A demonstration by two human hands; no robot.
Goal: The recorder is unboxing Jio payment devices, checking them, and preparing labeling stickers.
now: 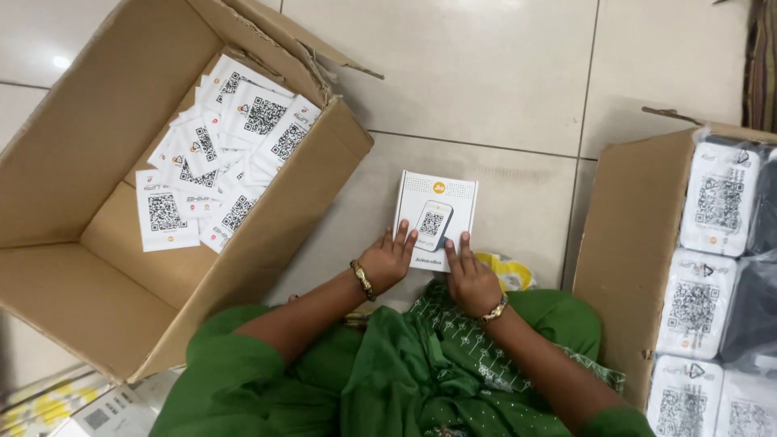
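Seen from above, a person in green clothing sits on a pale tiled floor [486, 73], with 2 bare hands reaching forward. Nearest the viewer are the forearms, each with a gold bracelet at the wrist.

The left hand [387, 260] rests on the lower left edge of a small white box [435, 220], fingers spread flat over the corner rather than curled around it. The right hand [469, 279] lies on the lower right edge, its fingers extended and laid close together on the front face. Neither hand pinches or lifts the box; both seem to steady it flat against the floor, probably so it stays square while being handled. The box lies face up directly in front of the person's lap, between 2 cartons, showing a printed picture of a small device.

A scrap of yellow material [510, 271] peeks out just beside the right hand.

To the left stands a large open cardboard carton [73, 146], tipped so its opening faces the person, likely for easy reach. Inside lies a loose heap of white printed cards [218, 154], overlapping in no order.

To the right, another cardboard carton [623, 243] holds plastic-wrapped white packs [719, 198], set in neat rows, near the right arm.
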